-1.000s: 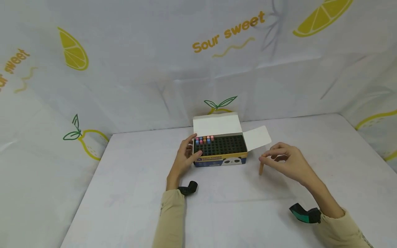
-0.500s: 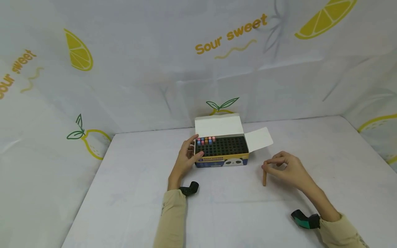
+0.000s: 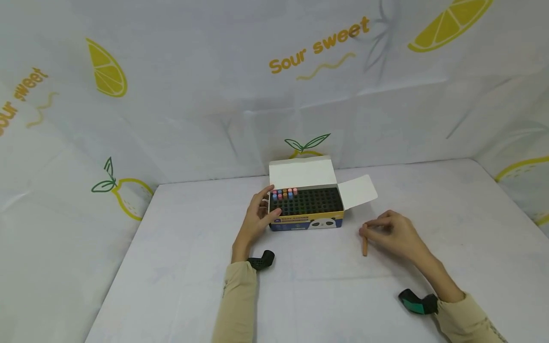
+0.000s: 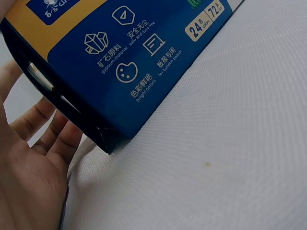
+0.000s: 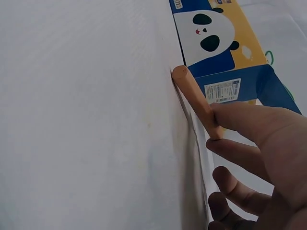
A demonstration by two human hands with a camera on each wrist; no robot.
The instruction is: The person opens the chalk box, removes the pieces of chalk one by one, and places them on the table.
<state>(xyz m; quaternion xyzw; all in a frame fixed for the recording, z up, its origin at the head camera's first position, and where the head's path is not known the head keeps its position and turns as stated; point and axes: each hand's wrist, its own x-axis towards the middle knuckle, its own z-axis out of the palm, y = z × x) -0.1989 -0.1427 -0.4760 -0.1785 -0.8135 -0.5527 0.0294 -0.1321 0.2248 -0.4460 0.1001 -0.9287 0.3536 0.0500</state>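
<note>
In the head view, a chalk box (image 3: 309, 223) with a panda on its front stands in the middle, its lid up. Several coloured chalks (image 3: 284, 194) stand in the left holes of its black insert (image 3: 319, 202). My left hand (image 3: 254, 223) grips the box's left end, thumb over the front edge, fingers along the side. Right of the box, my right hand (image 3: 396, 238) pinches an orange chalk stick (image 3: 365, 247) by its upper end, between thumb and fingertip. In the right wrist view this chalk (image 5: 195, 99) slants, and the other fingers are loosely bent.
The box's lid (image 3: 302, 173) leans back near the rear curtain, and a white side flap (image 3: 358, 191) sticks out to the right. A white cloth (image 3: 300, 286) covers the table. Black wrist cameras (image 3: 418, 302) sit on both wrists.
My right hand, with the chalk, has come nearer to me and slightly down from beside the flap, then barely shifted in the last half second. My left hand stays on the box.
</note>
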